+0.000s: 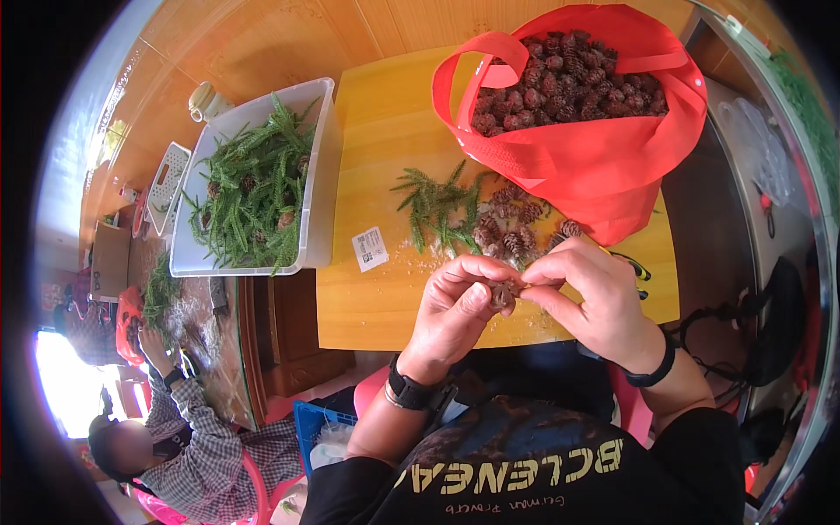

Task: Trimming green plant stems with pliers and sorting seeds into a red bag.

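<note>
Between my two hands, over the table's near edge, is a small brown pine cone [502, 296]. My left hand [457, 302] grips it between thumb and fingers. My right hand [588, 293] pinches at the cone's right side; whatever its fingertips hold is too small to make out. Just beyond my hands lies a loose group of pine cones [507, 236]. Green artificial pine sprigs [433, 206] lie to the left of that group. A pair of tools with yellow-and-black handles [637, 269] is partly hidden behind my right hand.
A red fabric bag [604, 157] full of pine cones [573, 83] stands at the back right of the yellow table [376, 114]. At left is a clear plastic bin [324, 175] of green sprigs. A white label [370, 248] lies near it. Another person [201, 446] works at a side table.
</note>
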Motion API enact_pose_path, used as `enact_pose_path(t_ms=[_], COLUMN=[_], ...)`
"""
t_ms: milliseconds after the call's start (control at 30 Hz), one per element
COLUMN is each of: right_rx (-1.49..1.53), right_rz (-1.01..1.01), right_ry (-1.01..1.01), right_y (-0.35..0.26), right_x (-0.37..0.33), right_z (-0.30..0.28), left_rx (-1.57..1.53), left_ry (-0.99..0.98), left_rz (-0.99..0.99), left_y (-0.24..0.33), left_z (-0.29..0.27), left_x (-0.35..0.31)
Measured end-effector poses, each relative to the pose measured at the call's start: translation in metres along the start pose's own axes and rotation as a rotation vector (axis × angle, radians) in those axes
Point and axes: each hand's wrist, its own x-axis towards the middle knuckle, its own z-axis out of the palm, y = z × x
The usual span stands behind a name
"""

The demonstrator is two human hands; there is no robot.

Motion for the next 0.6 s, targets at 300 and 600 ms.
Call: enact_pose_path(t_ms=[300, 600], right_rx=[-0.134, -0.273], right_rz=[-0.187, -0.268], right_ry=[-0.169, -0.291], right_y=[-0.005, -0.009], right_x=[0.014, 0.021], right_z=[-0.015, -0.019], left_rx=[-0.004, 0.096], left_ry=[-0.055, -0.054], left_rz=[-0.043, -0.169], left_y=[0.006, 0.015], left_z=[-0.004, -0.005], left_x=[-0.001, -0.002])
